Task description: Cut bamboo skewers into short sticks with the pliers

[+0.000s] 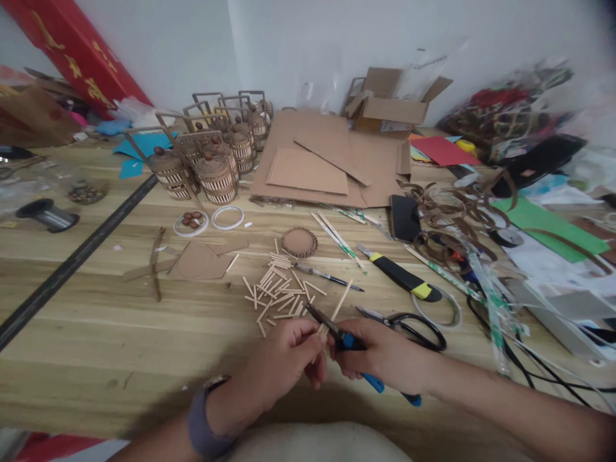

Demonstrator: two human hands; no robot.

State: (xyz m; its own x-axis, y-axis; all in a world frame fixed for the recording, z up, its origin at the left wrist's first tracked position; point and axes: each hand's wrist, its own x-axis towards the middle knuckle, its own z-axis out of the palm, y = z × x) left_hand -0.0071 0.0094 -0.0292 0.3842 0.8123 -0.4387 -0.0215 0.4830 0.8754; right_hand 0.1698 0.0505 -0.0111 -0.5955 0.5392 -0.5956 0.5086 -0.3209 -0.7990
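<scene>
My left hand (pixel 296 353) pinches thin wooden sticks near the front middle of the table. In my right hand (pixel 370 353) are blue-handled pliers (pixel 351 342), their dark jaws pointing up and left above my left fingertips. A longer wooden stick (pixel 342 300) rises to the right from between the hands. Just beyond them lies a loose pile of short sticks (pixel 282 289). Behind the pile sits a round cardboard disc with a ridged brown rim (pixel 299 242). A pen-like tool (pixel 332 278) lies between the disc and my hands.
Black scissors (pixel 418 328) and a yellow-black utility knife (pixel 402 274) lie right of my hands. Small woven baskets (pixel 216 176) stand at the back left, beside cardboard sheets (pixel 308 170). A phone (pixel 405 218) and brown strips (pixel 452 212) are farther right.
</scene>
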